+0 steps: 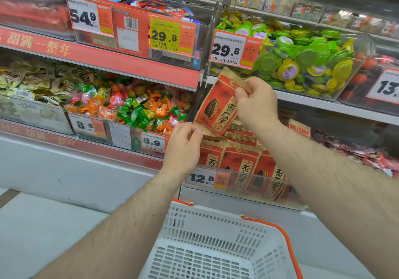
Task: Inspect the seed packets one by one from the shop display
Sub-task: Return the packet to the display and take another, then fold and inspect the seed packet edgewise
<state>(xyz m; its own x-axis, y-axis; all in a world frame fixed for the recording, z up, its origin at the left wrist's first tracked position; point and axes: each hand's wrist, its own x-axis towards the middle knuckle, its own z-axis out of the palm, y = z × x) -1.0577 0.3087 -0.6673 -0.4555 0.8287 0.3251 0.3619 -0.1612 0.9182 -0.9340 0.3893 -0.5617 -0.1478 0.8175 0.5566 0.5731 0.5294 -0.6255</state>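
step: I'm inspecting one seed packet (218,104) — lifted above the shelf stack (241,160) | right hand (257,104) pinches its top, left hand (183,147) its bottom corner | next: I'd reshelve it — take another

We're in a grocery shop's snack aisle: tiered shelves (121,62) carry clear bins of wrapped sweets (133,108) and jelly cups (302,56), each fronted by printed price tags (226,51), with a white shopping basket (216,242) waiting below.
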